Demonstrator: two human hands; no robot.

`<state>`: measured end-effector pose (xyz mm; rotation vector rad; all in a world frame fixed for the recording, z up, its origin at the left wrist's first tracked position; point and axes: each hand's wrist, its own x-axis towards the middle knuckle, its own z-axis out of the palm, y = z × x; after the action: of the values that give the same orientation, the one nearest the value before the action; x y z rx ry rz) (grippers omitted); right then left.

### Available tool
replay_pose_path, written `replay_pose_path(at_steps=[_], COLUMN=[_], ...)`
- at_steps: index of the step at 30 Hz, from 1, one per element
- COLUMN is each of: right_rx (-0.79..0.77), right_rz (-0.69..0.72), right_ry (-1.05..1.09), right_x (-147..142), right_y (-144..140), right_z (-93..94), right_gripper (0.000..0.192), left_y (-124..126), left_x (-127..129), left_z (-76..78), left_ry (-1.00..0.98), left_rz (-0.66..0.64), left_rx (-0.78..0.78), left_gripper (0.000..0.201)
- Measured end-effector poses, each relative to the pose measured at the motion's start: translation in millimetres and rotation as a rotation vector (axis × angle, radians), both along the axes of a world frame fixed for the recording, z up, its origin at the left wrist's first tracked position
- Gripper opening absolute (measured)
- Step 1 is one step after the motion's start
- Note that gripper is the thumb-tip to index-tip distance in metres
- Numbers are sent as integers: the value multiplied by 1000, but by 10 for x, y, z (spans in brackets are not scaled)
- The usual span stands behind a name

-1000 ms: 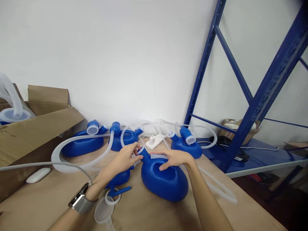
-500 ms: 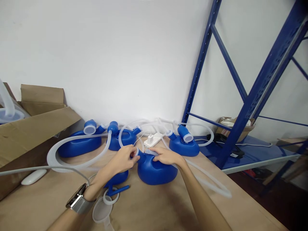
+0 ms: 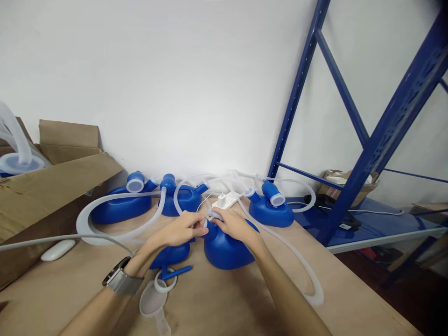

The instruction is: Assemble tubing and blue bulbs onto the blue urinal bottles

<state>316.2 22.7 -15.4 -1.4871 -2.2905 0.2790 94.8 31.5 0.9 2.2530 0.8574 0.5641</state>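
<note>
A blue urinal bottle [image 3: 229,252] with an angled neck stands on the table in front of me. My left hand [image 3: 187,228] is closed, thumb and fingers pinching the pale rim of the neck's mouth. My right hand [image 3: 234,226] lies over the bottle's top. Its fingers and thumb are closed on a translucent plastic piece [image 3: 214,214]; whether this is a hose end or a cap I cannot tell. Partly under my left wrist is another blue bottle [image 3: 171,255]. Close by lie a white ring with a blue bar [image 3: 178,272] and a translucent round lid [image 3: 153,298].
Several more blue bottles [image 3: 271,213] with translucent hoses [image 3: 297,256] stand along the wall. A white power strip [image 3: 226,200] sits behind my hands. At left are an open cardboard box [image 3: 59,179], a white mouse [image 3: 58,250] and a grey cable. Blue metal shelving [image 3: 378,140] rises at right.
My right hand has shifted slightly left and up, its fingers nearer the bottle's neck and my left hand. The hose on the right has swung nearer. The view has turned slightly left.
</note>
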Motion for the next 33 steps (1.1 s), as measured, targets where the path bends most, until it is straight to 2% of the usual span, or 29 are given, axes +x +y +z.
replay_pose_path(at_steps=[8,15,22,25,33], right_rx=[27,49,53,50,62], right_rz=[11,-32,-25,-15,5], right_ry=[-21,-54,-70,-71,-87], right_x=[11,-2,-1,-5,-6], right_y=[-6,13,-1,-17,-39], right_z=[2,-32,-36,-21,-21], right_gripper=[27,31,28,28,31], left_y=[23,-48,-65,-40,18], left_x=[-33,2,115,112,129], left_z=[20,2,-26,-14,-18], left_ry=[-34,-35,-68,-85,-149], left_rz=[-29,62,182,175,112], left_rx=[-75,-22,15,-41,-311], left_gripper=[34,29,35,34,37])
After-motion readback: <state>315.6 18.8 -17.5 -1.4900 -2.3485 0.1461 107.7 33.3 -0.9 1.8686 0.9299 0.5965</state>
